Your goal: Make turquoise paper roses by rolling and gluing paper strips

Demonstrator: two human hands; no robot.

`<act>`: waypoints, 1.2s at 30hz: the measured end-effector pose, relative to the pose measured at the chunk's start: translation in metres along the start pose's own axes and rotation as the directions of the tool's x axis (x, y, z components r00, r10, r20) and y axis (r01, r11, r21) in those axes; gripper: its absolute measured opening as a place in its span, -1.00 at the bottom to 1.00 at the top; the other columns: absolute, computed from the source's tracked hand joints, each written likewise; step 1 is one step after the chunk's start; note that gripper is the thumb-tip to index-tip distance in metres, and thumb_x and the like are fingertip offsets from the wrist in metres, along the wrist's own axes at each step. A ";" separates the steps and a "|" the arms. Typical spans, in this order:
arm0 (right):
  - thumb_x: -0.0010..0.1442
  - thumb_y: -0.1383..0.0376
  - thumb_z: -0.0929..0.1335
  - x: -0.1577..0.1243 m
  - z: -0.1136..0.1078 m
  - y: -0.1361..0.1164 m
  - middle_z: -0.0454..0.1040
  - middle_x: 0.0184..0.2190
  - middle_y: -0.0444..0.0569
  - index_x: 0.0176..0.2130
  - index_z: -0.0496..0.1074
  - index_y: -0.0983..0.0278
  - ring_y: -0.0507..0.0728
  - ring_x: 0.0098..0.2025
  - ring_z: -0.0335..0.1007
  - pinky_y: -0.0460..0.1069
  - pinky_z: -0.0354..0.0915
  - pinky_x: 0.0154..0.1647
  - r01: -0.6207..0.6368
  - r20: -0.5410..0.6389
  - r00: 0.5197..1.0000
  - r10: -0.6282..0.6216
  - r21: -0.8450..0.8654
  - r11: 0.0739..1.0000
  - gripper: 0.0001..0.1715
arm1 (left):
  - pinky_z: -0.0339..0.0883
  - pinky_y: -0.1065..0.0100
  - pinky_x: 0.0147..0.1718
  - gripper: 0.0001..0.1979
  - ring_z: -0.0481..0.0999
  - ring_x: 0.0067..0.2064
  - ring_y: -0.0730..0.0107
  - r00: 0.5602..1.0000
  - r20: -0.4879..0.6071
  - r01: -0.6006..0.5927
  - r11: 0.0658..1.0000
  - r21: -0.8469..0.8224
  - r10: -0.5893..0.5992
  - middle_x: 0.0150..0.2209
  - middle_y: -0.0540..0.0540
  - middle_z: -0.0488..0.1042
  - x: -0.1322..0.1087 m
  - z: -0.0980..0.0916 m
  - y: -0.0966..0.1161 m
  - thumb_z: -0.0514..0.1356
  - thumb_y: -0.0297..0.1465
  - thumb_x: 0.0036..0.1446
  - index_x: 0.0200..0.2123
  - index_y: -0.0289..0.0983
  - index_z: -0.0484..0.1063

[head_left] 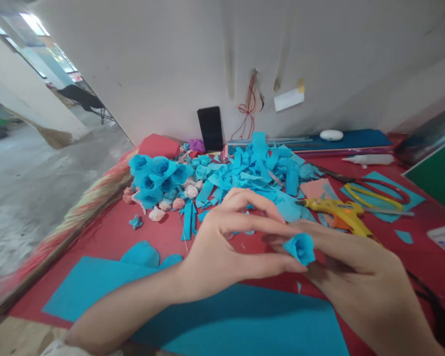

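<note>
A small blue paper flower [300, 248] with a rolled, cup-like opening faces me between my hands, above the red table. My left hand [233, 242] reaches in from the left, its thumb and fingertips pinching the flower's left side. From the right, my right hand [359, 269] closes around the flower's base, and its fingertips are partly hidden. Under my hands lies a large blue paper sheet [244, 316]. A yellow glue gun [341, 211] rests just beyond my right hand. Finished-looking blue paper flowers [157, 178] sit in a bunch at the left.
Blue paper scraps [252, 165] are heaped at the back middle. Scissors [374, 193] with red and yellow handles lie at the right. A black phone [210, 128] leans on the wall, and a white case [331, 135] sits nearby. A rope-like fringe [77, 217] edges the table's left side.
</note>
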State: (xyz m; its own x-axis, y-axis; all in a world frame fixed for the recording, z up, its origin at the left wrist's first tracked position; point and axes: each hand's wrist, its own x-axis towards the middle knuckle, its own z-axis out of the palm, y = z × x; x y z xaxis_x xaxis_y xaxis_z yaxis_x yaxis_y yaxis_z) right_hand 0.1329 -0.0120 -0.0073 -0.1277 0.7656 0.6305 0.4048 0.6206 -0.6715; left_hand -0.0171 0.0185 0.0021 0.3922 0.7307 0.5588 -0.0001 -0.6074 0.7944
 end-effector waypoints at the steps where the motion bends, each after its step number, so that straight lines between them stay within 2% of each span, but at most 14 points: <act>1: 0.06 0.41 0.29 0.000 0.000 0.000 0.42 -0.61 -0.37 -0.46 0.42 0.07 -0.11 -0.57 0.40 -0.38 0.31 -0.52 -0.002 -0.002 1.000 0.002 -0.004 1.000 -0.77 | 0.30 0.25 -0.22 -0.92 0.40 -0.33 0.39 1.000 -0.003 -0.017 1.000 0.012 0.017 -0.41 -0.06 0.46 0.000 0.000 0.000 0.36 -0.42 -0.14 -0.49 -0.25 0.55; 8: 0.04 0.41 0.28 0.000 -0.003 -0.003 0.37 -0.66 -0.35 -0.54 0.37 0.12 -0.10 -0.61 0.37 -0.37 0.29 -0.58 -0.018 -0.013 1.000 0.018 -0.007 1.000 -0.78 | 0.27 0.24 -0.23 -0.95 0.41 -0.39 0.43 0.997 -0.003 -0.083 0.996 0.042 0.084 -0.47 -0.06 0.48 0.001 -0.002 -0.001 0.34 -0.48 -0.11 -0.56 -0.29 0.54; 14: 0.01 0.42 0.30 0.000 0.001 -0.003 0.38 -0.67 -0.32 -0.59 0.38 0.17 -0.07 -0.62 0.36 -0.31 0.33 -0.56 -0.055 0.036 0.998 0.054 0.043 0.998 -0.77 | 0.29 0.22 -0.20 -0.92 0.39 -0.40 0.44 0.999 0.012 -0.053 0.999 0.001 0.053 -0.48 -0.04 0.47 0.001 -0.003 -0.001 0.34 -0.49 -0.11 -0.59 -0.27 0.53; 17: 0.01 0.41 0.28 0.002 0.002 -0.004 0.36 -0.70 -0.29 -0.64 0.38 0.21 -0.08 -0.68 0.30 -0.32 0.27 -0.66 -0.121 0.060 0.991 0.116 0.077 0.990 -0.75 | 0.30 0.23 -0.20 -0.91 0.41 -0.39 0.43 1.000 -0.003 -0.022 0.999 -0.027 0.021 -0.48 -0.03 0.49 0.000 -0.002 -0.001 0.35 -0.50 -0.13 -0.59 -0.26 0.53; 20: 0.00 0.39 0.29 0.002 0.001 -0.004 0.35 -0.72 -0.29 -0.65 0.38 0.21 -0.08 -0.73 0.25 -0.32 0.20 -0.73 -0.199 0.088 0.978 0.190 0.114 0.973 -0.75 | 0.31 0.24 -0.17 -0.93 0.45 -0.33 0.38 0.999 -0.003 0.040 0.999 -0.005 -0.040 -0.39 -0.07 0.53 0.000 -0.001 -0.001 0.35 -0.52 -0.14 -0.57 -0.27 0.54; 23: 0.01 0.33 0.32 -0.002 -0.001 -0.002 0.39 -0.69 -0.30 -0.59 0.43 0.19 -0.07 -0.70 0.29 -0.31 0.24 -0.69 -0.261 0.099 0.964 0.247 0.164 0.951 -0.81 | 0.32 0.24 -0.13 -0.91 0.47 -0.21 0.30 0.996 0.012 0.083 0.996 0.025 -0.084 -0.25 -0.10 0.55 -0.002 0.000 -0.001 0.36 -0.50 -0.16 -0.48 -0.26 0.55; 27: 0.02 0.30 0.33 -0.004 0.000 -0.001 0.37 -0.70 -0.31 -0.61 0.41 0.20 -0.09 -0.70 0.27 -0.33 0.22 -0.70 -0.296 0.123 0.953 0.276 0.190 0.936 -0.79 | 0.30 0.23 -0.08 -0.84 0.49 -0.15 0.26 0.997 0.017 0.073 0.997 -0.017 -0.073 -0.20 -0.13 0.56 -0.004 0.001 -0.002 0.36 -0.47 -0.14 -0.39 -0.28 0.55; 31: 0.02 0.32 0.30 -0.001 0.000 -0.001 0.31 -0.72 -0.28 -0.63 0.38 0.22 -0.05 -0.67 0.28 -0.28 0.28 -0.65 -0.280 0.135 0.956 0.260 0.159 0.947 -0.76 | 0.30 0.26 -0.14 -0.97 0.50 -0.27 0.34 0.998 0.012 0.054 0.998 0.014 -0.054 -0.33 -0.13 0.58 -0.002 0.000 0.000 0.33 -0.51 -0.11 -0.50 -0.33 0.54; 36: -0.02 0.38 0.30 -0.001 0.002 0.002 0.35 -0.68 -0.29 -0.63 0.37 0.20 -0.08 -0.66 0.28 -0.32 0.25 -0.63 -0.192 0.080 0.980 0.183 0.118 0.974 -0.79 | 0.30 0.28 -0.20 -0.93 0.46 -0.37 0.43 0.996 0.039 -0.077 0.995 0.063 0.075 -0.40 -0.12 0.55 0.001 -0.001 0.001 0.30 -0.47 -0.05 -0.53 -0.34 0.54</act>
State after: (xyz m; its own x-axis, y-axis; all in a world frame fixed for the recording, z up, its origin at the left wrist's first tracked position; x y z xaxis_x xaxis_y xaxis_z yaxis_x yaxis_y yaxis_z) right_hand 0.1321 -0.0113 -0.0094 -0.1233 0.8775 0.4634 0.3120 0.4776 -0.8213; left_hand -0.0177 0.0189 0.0031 0.4266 0.6703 0.6072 0.0279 -0.6808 0.7320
